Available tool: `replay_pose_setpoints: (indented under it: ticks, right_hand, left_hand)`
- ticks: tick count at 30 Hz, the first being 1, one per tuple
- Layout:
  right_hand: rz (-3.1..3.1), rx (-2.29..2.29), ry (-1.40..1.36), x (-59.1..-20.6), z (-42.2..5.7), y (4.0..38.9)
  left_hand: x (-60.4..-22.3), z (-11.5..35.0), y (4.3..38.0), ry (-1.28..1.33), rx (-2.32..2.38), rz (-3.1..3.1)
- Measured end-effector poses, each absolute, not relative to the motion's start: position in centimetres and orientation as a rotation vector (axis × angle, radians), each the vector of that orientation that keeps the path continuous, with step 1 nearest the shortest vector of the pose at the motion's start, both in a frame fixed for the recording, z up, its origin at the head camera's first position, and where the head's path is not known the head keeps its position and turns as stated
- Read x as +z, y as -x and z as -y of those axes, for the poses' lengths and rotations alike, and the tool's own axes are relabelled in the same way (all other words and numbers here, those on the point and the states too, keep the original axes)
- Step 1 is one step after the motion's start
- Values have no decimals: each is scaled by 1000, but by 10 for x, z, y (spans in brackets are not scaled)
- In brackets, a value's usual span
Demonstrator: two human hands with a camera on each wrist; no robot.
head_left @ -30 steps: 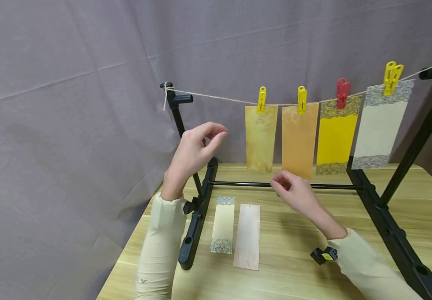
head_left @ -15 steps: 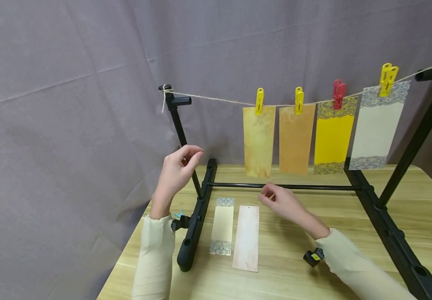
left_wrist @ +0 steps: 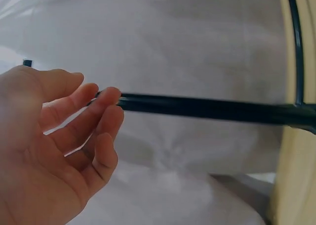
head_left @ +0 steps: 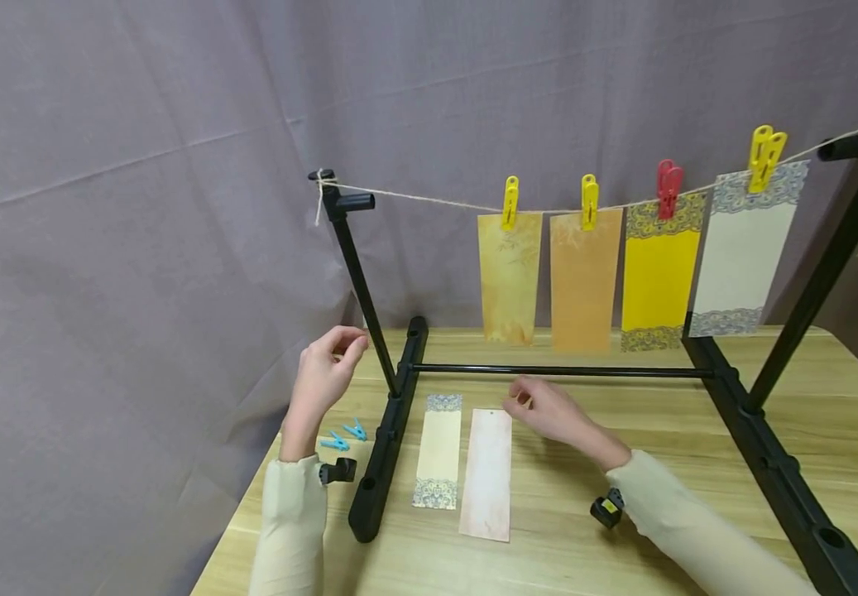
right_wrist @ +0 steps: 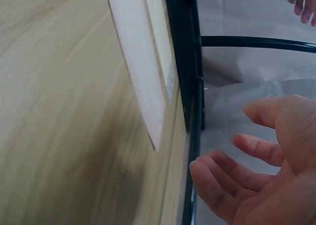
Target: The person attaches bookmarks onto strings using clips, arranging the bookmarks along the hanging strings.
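Observation:
My left hand (head_left: 322,368) is in the air by the rack's left post, fingers loosely bent and nothing between them. Two light blue clothespins (head_left: 335,443) lie on the table below it. My right hand (head_left: 551,410) hovers near the top end of a pale pink paper card (head_left: 486,476). In the right wrist view its fingers (right_wrist: 215,183) are relaxed and apart, holding nothing. Left of the pink card lies a cream card (head_left: 438,451) with lace-patterned ends. A yellowish card (head_left: 509,277) and several others hang from a string (head_left: 429,199) under yellow and red clothespins.
A black rack stands on the wooden table, with a left post (head_left: 361,290), a right post (head_left: 801,306) and a low crossbar (head_left: 563,370) between its feet. The left foot (head_left: 369,497) lies between the blue clothespins and the cards. Behind hangs a grey cloth (head_left: 138,248).
My left hand has come down and to the left, uncovering the blue clothespins. My right hand has moved down and left, from below the hanging cards to the pink card's top end.

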State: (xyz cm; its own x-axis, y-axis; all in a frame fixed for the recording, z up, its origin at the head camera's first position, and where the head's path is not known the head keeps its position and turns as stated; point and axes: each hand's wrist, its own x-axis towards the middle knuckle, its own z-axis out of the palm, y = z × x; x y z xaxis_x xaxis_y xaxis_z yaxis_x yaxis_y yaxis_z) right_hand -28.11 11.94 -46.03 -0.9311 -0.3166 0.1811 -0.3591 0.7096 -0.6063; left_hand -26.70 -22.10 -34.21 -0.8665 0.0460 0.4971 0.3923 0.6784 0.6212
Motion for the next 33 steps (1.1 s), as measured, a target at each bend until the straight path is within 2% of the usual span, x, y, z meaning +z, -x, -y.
replay_pose_setpoints:
  ticks: [16,33]
  right_hand:
    - [2913,923,-573,-481,-101,287]
    - [2976,793,-597,-490,-99,292]
  left_hand:
    - [-400,258,281,8,-973,2667]
    - [-449,293,287,62,-952,2854]
